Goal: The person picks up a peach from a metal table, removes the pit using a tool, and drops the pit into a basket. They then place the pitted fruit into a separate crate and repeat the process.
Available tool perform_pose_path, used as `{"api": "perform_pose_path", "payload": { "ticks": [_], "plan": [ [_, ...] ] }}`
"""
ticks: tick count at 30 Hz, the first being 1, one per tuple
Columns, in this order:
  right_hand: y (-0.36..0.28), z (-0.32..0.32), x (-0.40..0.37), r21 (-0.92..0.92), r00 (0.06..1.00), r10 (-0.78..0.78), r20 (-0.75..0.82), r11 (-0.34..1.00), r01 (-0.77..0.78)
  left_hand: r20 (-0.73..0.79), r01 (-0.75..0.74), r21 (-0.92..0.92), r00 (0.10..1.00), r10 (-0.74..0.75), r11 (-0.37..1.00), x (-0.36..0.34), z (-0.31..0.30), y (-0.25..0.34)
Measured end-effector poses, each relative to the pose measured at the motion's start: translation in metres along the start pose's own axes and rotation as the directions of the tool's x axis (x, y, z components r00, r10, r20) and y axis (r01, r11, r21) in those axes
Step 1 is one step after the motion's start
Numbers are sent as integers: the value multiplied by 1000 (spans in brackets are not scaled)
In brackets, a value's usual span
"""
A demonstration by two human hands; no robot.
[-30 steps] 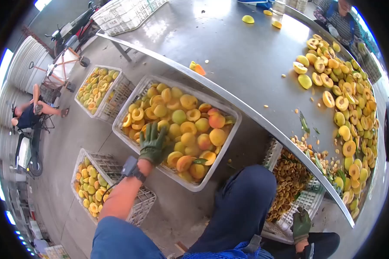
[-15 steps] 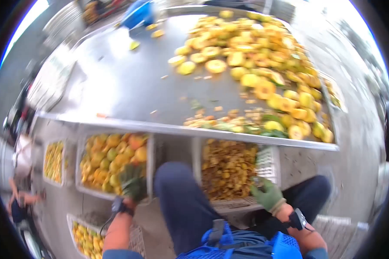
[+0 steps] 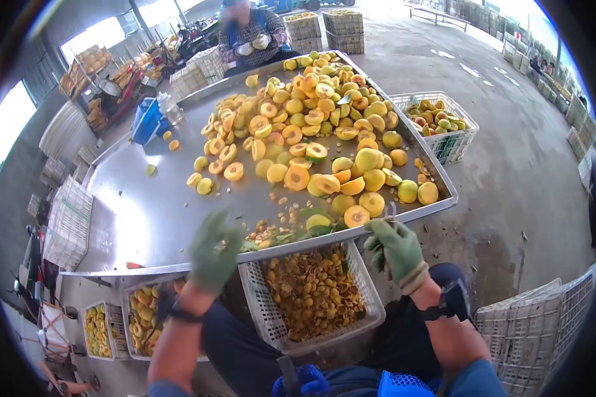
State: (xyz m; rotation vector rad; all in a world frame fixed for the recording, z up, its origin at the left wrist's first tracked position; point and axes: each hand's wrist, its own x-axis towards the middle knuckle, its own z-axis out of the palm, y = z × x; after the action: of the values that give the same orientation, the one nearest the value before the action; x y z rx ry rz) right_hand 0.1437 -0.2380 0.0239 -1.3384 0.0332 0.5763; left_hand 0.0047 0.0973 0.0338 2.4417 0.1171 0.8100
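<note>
Down at the far left, two white crates of halved peaches point(image 3: 100, 329) stand on the floor, below the corner of the steel table point(image 3: 146, 218). The left hand point(image 3: 215, 251), in a green glove, is raised over the near rim of the table. It is blurred, but its fingers point(image 3: 208, 225) look spread and loose, with nothing in them. Just beyond it, leaves and loose pits point(image 3: 266, 231) lie along the table edge.

Between the two hands, tucked under the rim, sits a white slatted crate point(image 3: 361, 311) heaped with brown, wrinkled pits. Above it, the pile of peaches point(image 3: 311, 126) covers the middle and right of the table. They are yellow to orange. Some are whole and round, and many are cut in half and lie with the dark stone hollow up.

The nearest one, a peach half point(image 3: 356, 215), lies cut face up right at the rim, just beside the right hand point(image 3: 396, 250). That hand is also gloved in green, and its fingers point(image 3: 377, 241) are curled in tight. A thin sliver shows above them, too small to tell what it is.

At the far end of the table a co-worker point(image 3: 251, 33) stands in light gloves. To the right, another crate of peaches point(image 3: 437, 122) rests on the concrete floor, and empty crates point(image 3: 536, 324) are stacked at the lower right.
</note>
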Motion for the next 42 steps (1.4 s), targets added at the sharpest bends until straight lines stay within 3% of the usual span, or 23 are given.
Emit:
{"api": "perform_pose_path", "payload": {
  "ticks": [2, 3, 4, 7, 10, 13, 14, 16, 19, 21, 23, 24, 27, 29, 30, 33, 35, 36, 38, 42],
  "plan": [
    [17, 0, 9, 6, 997, 7, 71, 1000, -8, -44, -312, 141, 946, 320, 940, 67, 78, 13],
    [22, 1, 12, 9, 995, 10, 100, 1000, -11, 47, -319, 112, 948, 316, 941, 91, 115, 6],
    [15, 6, 9, -34, 995, 14, 103, 999, -10, 201, -203, 98, 963, 180, 974, 110, 143, 16],
    [4, 5, 5, -32, 998, -35, 54, 999, 37, 547, -324, 296, 829, 119, 898, 132, 179, 28],
    [3, -3, 3, -2, 997, -70, -18, 998, 70, 493, -23, 2, 870, 19, 1000, 120, 154, 40],
    [21, 6, 10, -64, 966, -246, 75, 966, 251, 596, 249, -339, 803, 3, 907, 69, 108, 54],
    [27, 15, 12, -87, 937, -317, 144, 940, 331, 580, 324, -411, 814, -30, 852, 55, 97, 62],
    [34, 33, 7, -84, 950, -190, 248, 973, 216, 556, 459, -544, 824, -108, 703, 21, 90, 80],
    [29, 60, -7, -85, 945, 11, 326, 996, 18, 293, 407, -797, 907, -303, 446, -15, 111, 71],
    [32, 74, -8, -121, 928, 115, 354, 990, -77, 139, 257, -774, 961, -241, 579, -25, 110, 65],
    [47, 83, -3, -305, 920, -116, 375, 921, 241, 46, 112, -666, 993, -109, 737, -26, 92, 70],
    [53, 87, -2, -388, 887, -226, 403, 836, 389, -62, 34, -484, 995, -73, 874, -26, 83, 71],
    [35, 99, -14, -684, 719, -484, 498, 290, 669, -125, -2, -487, 990, -67, 874, -33, 83, 29],
    [32, 108, -20, -656, 699, -493, 518, 295, 694, -35, -4, -393, 999, -11, 919, -34, 66, 15],
    [33, 112, -20, -655, 696, -492, 523, 290, 698, 34, 32, -438, 999, -19, 899, -33, 62, 10],
    [38, 116, -21, -688, 710, -433, 555, 241, 685, 13, -43, -336, 999, 51, 941, -43, 70, -3],
    [40, 118, -23, -709, 724, -376, 579, 207, 674, 48, 103, -500, 995, -91, 860, -51, 72, 0],
    [39, 119, -23, -717, 728, -353, 587, 191, 671, 160, 285, -691, 957, -244, 664, -53, 73, 2],
    [42, 119, -22, -720, 734, -326, 596, 188, 668, 311, 446, -800, 880, -358, 402, -49, 66, 16],
    [51, 118, -19, -721, 758, -296, 581, 245, 648, 287, 449, -750, 883, -373, 486, -44, 56, 40]
  ]
}}
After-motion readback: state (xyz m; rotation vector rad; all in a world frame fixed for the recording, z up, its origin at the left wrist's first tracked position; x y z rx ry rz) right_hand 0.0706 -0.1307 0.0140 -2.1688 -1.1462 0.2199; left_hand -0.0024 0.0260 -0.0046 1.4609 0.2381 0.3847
